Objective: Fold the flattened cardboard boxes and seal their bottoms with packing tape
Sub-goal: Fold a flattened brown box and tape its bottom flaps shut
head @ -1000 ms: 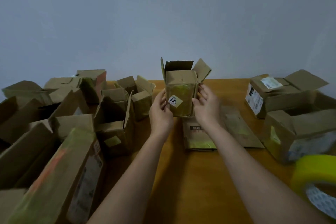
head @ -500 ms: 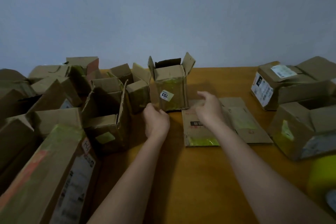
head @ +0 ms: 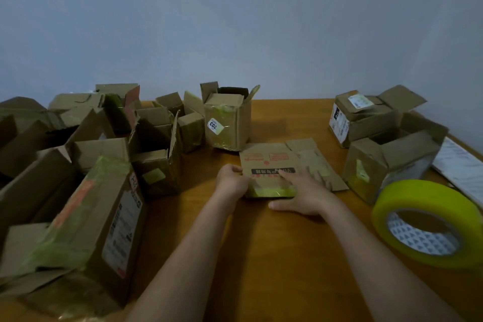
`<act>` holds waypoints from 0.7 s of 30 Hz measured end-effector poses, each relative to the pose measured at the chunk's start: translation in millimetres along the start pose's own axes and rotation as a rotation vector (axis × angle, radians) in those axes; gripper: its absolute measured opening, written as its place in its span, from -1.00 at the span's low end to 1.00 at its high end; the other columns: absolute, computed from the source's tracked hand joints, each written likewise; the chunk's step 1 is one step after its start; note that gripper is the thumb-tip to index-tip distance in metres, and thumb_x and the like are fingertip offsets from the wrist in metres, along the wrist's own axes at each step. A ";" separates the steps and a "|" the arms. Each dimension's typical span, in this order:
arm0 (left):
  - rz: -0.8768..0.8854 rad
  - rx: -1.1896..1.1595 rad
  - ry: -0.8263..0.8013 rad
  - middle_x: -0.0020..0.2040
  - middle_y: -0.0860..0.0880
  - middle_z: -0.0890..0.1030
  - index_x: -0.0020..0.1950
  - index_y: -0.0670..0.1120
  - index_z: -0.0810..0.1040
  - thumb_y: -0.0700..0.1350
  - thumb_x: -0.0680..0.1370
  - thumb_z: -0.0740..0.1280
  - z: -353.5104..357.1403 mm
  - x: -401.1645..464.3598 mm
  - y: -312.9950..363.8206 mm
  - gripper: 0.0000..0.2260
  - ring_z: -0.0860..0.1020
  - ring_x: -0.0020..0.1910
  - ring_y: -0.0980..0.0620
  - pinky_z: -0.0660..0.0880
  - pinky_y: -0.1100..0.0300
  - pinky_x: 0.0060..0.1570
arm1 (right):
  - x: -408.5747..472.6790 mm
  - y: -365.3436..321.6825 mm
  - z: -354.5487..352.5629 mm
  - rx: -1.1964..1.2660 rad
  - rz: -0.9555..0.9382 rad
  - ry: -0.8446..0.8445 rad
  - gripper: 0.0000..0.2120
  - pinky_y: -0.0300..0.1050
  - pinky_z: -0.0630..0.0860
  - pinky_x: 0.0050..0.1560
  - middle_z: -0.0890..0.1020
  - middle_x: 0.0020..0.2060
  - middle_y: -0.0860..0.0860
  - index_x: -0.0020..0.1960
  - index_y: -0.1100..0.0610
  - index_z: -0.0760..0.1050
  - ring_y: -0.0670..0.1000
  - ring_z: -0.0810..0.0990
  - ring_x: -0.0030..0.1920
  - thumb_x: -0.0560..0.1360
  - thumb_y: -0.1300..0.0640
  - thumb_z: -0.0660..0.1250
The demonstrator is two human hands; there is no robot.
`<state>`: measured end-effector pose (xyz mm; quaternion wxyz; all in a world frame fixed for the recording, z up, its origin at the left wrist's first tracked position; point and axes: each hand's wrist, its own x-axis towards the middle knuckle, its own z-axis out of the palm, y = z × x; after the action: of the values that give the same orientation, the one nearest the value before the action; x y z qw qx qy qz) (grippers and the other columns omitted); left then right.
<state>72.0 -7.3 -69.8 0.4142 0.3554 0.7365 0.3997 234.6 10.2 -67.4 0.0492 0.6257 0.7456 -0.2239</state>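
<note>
Two hands on flattened brown cardboard box [head: 271, 165], flat on orange wooden tabletop [head: 261, 243] | left hand [head: 231, 180] grip pinches near-left corner; right hand [head: 303, 191] lies flat, fingers apart | risk: old yellow tape strip [head: 271, 192] holds panels shut, tearing cardboard.

You can read "203" on the white sticker [head: 213, 125] stuck to the front of the small upright box [head: 226, 119]. The flattened box [head: 271, 165] on the counter carries a black band with pale lettering and some red printing, all upside down to you and too blurred to read.
</note>
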 end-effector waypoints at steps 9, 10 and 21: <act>-0.162 -0.360 -0.145 0.03 -0.17 0.61 0.16 -0.22 0.51 -0.39 0.60 0.21 -29.4 -34.3 -4.2 -0.81 0.59 -0.11 0.01 0.57 0.26 -0.26 | -27.4 -3.9 1.2 0.139 -0.175 0.227 -0.62 -0.01 0.52 0.02 0.58 0.21 -0.10 0.36 -0.10 0.46 -0.15 0.48 -0.15 0.59 0.19 0.27; -0.155 -0.394 -0.165 0.05 -0.17 0.61 0.22 -0.22 0.52 -0.38 0.60 0.21 -32.2 -38.5 -5.5 -0.77 0.59 -0.09 0.00 0.56 0.27 -0.28 | -30.4 -5.2 -0.6 0.149 -0.183 0.263 -0.64 -0.08 0.50 -0.12 0.61 0.14 -0.11 0.33 -0.06 0.49 -0.18 0.45 -0.23 0.59 0.22 0.26; 0.184 -0.389 -0.242 0.34 0.01 0.50 0.42 0.16 0.45 -0.11 0.64 0.28 -61.7 -87.4 -15.4 -0.64 0.57 0.21 -0.14 0.58 0.01 0.15 | -98.1 -24.8 -43.1 0.484 -0.440 0.562 -0.79 -0.15 0.43 -0.27 0.62 -0.21 -0.08 -0.10 0.02 0.55 -0.02 0.56 -0.19 0.65 0.11 0.19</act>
<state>49.2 -106.8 -34.1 0.5219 0.3798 0.5553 0.5244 240.6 -65.1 12.6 -0.3531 0.4820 0.7716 -0.2183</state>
